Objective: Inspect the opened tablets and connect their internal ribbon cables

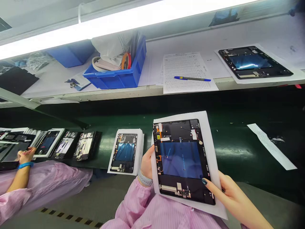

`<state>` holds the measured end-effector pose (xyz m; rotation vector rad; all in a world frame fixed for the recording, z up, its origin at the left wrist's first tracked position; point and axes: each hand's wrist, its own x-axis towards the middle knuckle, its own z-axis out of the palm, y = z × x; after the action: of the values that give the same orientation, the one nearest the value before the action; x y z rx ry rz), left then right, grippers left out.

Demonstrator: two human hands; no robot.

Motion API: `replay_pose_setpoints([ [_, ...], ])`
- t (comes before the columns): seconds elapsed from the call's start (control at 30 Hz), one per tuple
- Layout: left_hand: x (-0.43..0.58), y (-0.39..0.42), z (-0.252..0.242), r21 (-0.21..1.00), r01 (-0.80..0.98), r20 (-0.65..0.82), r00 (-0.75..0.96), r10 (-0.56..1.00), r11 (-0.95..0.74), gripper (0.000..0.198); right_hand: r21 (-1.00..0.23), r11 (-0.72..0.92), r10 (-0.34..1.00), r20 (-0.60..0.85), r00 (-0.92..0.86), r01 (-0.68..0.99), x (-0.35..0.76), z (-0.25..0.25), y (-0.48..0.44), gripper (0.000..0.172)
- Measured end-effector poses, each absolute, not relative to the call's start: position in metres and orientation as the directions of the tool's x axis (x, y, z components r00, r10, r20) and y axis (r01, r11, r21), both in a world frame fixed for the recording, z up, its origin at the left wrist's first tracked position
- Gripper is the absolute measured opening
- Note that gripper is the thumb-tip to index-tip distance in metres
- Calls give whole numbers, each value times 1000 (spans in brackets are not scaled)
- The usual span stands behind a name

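1. Green conveyor belt (235, 140) is running left to right across the scene, with a white shelf (269, 33) extending along its far side beneath a strip light (95, 35).
2. At far left, a co-worker's hand (26, 156) wearing a blue wristband (25, 165) is resting on a dark tablet housing (14, 152); a pink striped sleeve (35, 187) is covering that arm.
3. Moving right, opened tablet housings (84, 146) are lying in a row on the belt, and another (125, 152) is sitting on a stack of white sheets (140, 149).
4. On the shelf, a blue plastic bin (111, 81) is holding an orange tape roll (126, 61).
5. Left hand (146, 163), wearing a grey watch band (145, 178), is closing on the left edge of a white sheet (213, 149); its fingers are hidden behind the sheet, so their spread cannot be confirmed.
6. Held tablet housing (181, 159) is lying face up on that sheet above the belt, its long axis running far to near and leaning slightly right at the near end. Its blue panel is exposed.
7. Right hand (234, 197) is gripping the sheet's near right edge, its thumb (204, 181) pressing on the housing's right edge. This hand is nearer the housing's near end; the left hand is nearer its far half.
8. At far right, a paper strip (271, 146) is lying on the belt, and a further tablet housing (254, 62) is sitting on the shelf.
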<state>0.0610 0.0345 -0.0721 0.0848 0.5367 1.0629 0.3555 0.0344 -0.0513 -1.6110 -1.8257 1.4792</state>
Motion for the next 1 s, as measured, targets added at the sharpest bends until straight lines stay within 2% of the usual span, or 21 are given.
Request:
replay_pose_setpoints([
  [0.17,62,33,-69,347,-793,-357,382,852,501,62,-804,-123,877,-363,-316,581,345,-37,32,48],
  [0.33,60,33,-71,361,-789,-339,386,858,497,58,-819,-64,886,-309,-345,571,342,-27,34,44],
  [0.7,59,29,-82,375,-826,-316,313,896,421,50,-817,-162,891,-363,-274,554,338,-30,25,47],
  [0.87,57,26,-85,380,-825,-361,285,888,419,51,-809,-164,872,-386,-300,565,339,-38,28,50],
  [1.0,57,25,-88,381,-836,-436,215,874,396,45,-818,-136,824,-407,-395,559,344,-51,35,52],
])
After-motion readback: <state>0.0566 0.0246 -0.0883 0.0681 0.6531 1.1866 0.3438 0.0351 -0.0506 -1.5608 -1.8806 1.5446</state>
